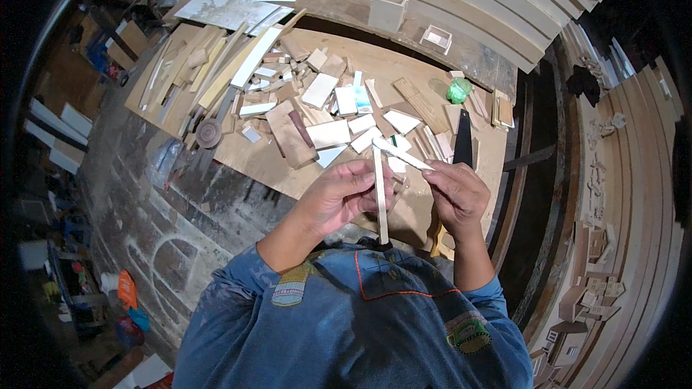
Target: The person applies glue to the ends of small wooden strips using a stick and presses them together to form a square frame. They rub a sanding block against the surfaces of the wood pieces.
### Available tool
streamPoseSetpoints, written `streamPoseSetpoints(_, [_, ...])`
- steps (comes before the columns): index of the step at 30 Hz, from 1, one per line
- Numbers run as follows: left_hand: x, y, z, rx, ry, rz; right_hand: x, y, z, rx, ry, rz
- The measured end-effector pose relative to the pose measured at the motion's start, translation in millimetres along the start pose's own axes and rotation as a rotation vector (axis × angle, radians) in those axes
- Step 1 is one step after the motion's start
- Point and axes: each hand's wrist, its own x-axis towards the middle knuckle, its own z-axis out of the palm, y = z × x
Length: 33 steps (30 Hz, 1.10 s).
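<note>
In front of my chest, my left hand (352, 191) is closed around a slim pale wooden strip (380, 198) that stands nearly upright in the view. My right hand (460, 193) pinches the end of a second pale strip (405, 156), which slants up to the left. The two strips meet at their upper ends in a narrow angle; whether they are joined there I cannot tell. Just beyond my hands lie many wood offcuts, among them a white-faced block (328, 134) and a brown-edged board (290, 133). A dark tapering blade (463, 140) lies beyond my right hand.
The plywood worktop (249, 166) carries long strips (234, 65) at the left and a crumpled green plastic ball (458, 90) at the right. Behind stand an open pale box (388, 11) and a smaller one (436, 39). Stacked boards (497, 0) rise at the back.
</note>
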Motion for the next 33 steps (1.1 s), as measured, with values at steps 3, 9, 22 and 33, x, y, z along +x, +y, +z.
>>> streamPoseSetpoints(3, [-3.1,0.4,-2.9,0.012,0.022,-0.023,-1.6,-1.1,1.1,-0.104,0.034,-0.028])
streamPoseSetpoints(9, [-3.8,-0.6,-2.0,0.123,0.309,0.171,-18.6,-18.0,-14.2,0.219,0.141,0.332])
streamPoseSetpoints(22, [-3.7,9.6,-8.2,0.118,0.330,0.264,-40.8,-21.3,-0.3,0.903,0.088,0.856])
streamPoseSetpoints(33, [13.0,12.6,-10.2,0.095,0.319,0.292,-52.4,-9.4,1.8,0.838,0.177,0.925])
